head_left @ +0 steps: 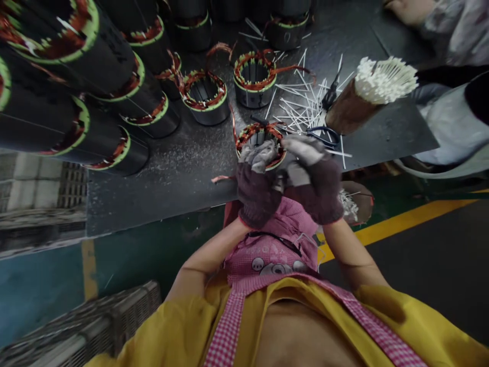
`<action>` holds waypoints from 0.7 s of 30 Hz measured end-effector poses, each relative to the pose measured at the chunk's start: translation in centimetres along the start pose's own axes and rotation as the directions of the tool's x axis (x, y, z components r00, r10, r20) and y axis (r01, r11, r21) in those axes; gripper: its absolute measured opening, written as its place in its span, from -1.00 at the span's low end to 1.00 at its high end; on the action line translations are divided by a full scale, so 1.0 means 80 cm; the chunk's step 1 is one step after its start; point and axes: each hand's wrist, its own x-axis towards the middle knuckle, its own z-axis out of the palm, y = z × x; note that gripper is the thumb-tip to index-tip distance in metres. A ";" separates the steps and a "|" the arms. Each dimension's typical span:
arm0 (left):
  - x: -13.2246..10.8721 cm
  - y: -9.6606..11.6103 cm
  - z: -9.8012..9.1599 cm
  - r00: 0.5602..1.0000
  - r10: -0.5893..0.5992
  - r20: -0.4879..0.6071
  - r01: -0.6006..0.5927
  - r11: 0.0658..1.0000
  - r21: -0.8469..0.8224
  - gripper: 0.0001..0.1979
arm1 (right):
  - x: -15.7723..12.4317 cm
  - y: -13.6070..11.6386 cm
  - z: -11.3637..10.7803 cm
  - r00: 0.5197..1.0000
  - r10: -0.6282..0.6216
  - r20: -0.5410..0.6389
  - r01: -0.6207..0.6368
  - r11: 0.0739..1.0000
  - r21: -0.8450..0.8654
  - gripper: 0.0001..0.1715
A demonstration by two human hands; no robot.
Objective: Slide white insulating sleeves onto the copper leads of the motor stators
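The wound core (266, 131) in hand stands at the centre of the frame, near the front edge of the dark table (183, 181). Its copper coils are seated around the ring; a copper lead (234, 122) rises loose at its left. Judged from this, winding is done and the work on the coil end is under way; how much of the rim is finished cannot be determined.

The left hand (257, 178), gloved, lies over the near rim, fingers bent and close together. The right hand (315, 173), gloved, reaches to the rim's right side, fingers bent inward. Whether either pinches anything cannot be told, owing to blur.

Above centre, two further cores, a right one (254, 98) and a left one (210, 116), stand with leads loose, apparently awaiting completion. Loose white sticks (298, 112) lie right of them; a bundle of white sticks (385, 79) remains at upper right. Stacked cores (110, 66) occupy the upper left; their status cannot be established.
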 end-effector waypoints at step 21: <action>0.086 -0.093 -0.066 0.775 0.457 0.437 -0.451 0.884 -0.124 -0.74 | 0.003 0.089 0.021 0.890 -0.038 -0.455 0.076 0.995 0.065 -0.84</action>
